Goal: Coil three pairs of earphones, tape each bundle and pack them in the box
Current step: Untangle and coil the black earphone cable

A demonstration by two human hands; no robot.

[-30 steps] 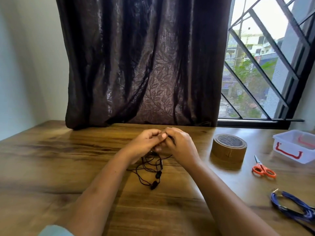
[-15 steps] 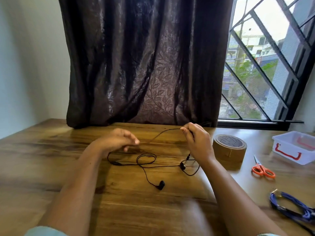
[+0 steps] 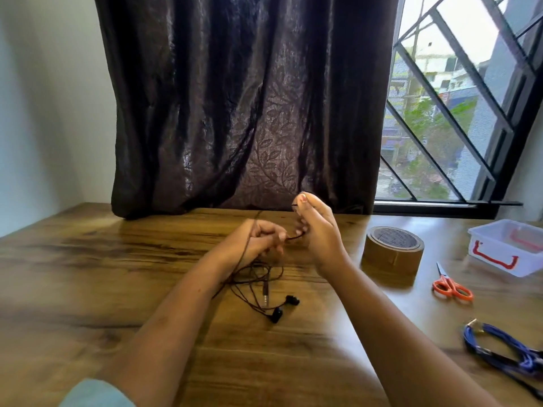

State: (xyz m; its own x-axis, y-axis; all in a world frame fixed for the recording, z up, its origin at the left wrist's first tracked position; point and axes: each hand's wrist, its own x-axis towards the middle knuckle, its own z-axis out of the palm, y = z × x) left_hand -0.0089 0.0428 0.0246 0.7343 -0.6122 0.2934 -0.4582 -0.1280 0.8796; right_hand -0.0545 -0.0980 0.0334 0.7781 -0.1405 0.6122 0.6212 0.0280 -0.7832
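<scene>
Black earphones [image 3: 266, 284] lie partly on the wooden table [image 3: 88, 274], their two buds and the plug loose below my hands. My left hand [image 3: 258, 242] grips the thin cord, which runs up over its knuckles. My right hand [image 3: 318, 230], raised a little above the table, pinches the cord between thumb and fingers. A short piece of cord spans between both hands. A brown tape roll [image 3: 392, 254] stands to the right. The white plastic box [image 3: 511, 246] with red handles sits at the far right. Blue earphones [image 3: 505, 352] lie at the near right.
Orange-handled scissors [image 3: 451, 286] lie between the tape roll and the box. A dark curtain [image 3: 241, 107] hangs behind the table, with a barred window [image 3: 458, 113] to its right. A pale wall is on the left.
My hands were spread apart with the cord stretched between them; now they have come back together at the centre, and the slack cord, buds and plug have gathered below them.
</scene>
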